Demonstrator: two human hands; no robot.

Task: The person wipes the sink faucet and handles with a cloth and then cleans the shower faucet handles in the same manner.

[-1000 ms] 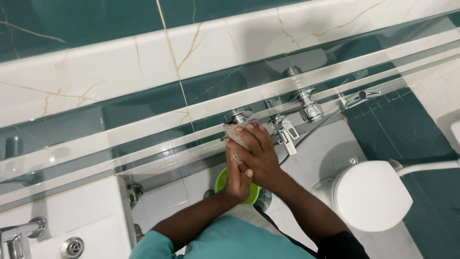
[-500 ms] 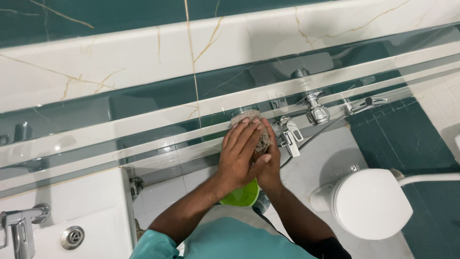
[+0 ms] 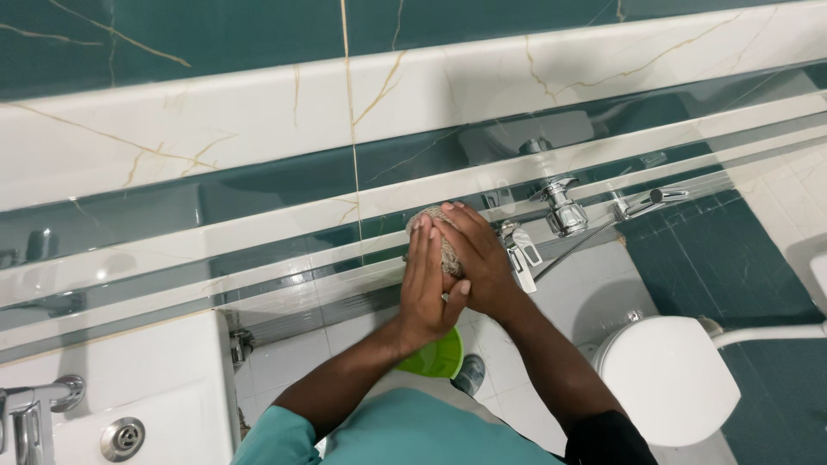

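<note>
Both hands meet at the wall, wrapped round a coarse tan scrub pad (image 3: 444,245) that sits on a chrome wall fitting; the fitting itself is nearly all hidden under pad and fingers. Left hand (image 3: 428,288) lies flat-ish on the pad's near side, fingers straight and together, pointing up the wall. Right hand (image 3: 476,258) curls over from the other side, fingers bent across the pad's top, so the pad is clamped between the two palms. Judged from that: two-sided hold lets the rough cloth hug a round part, w/ pressure from both sides.

Just right of the right hand: a chrome lever tap (image 3: 519,250), then a chrome round valve (image 3: 564,211), and further right a handheld spray (image 3: 646,201) w/ its hose running down-left. Below the hands, on the floor, a green bucket (image 3: 437,356), partly hidden by the left wrist – prob. kept close for reach. Right of and below the right forearm, a white toilet (image 3: 668,379), lid down. Far left and below the left forearm, a white basin (image 3: 155,392) w/ drain and tap.

No packages, labels or signs visible; wall is only green and white marble-look tile bands w/ gold veins.
</note>
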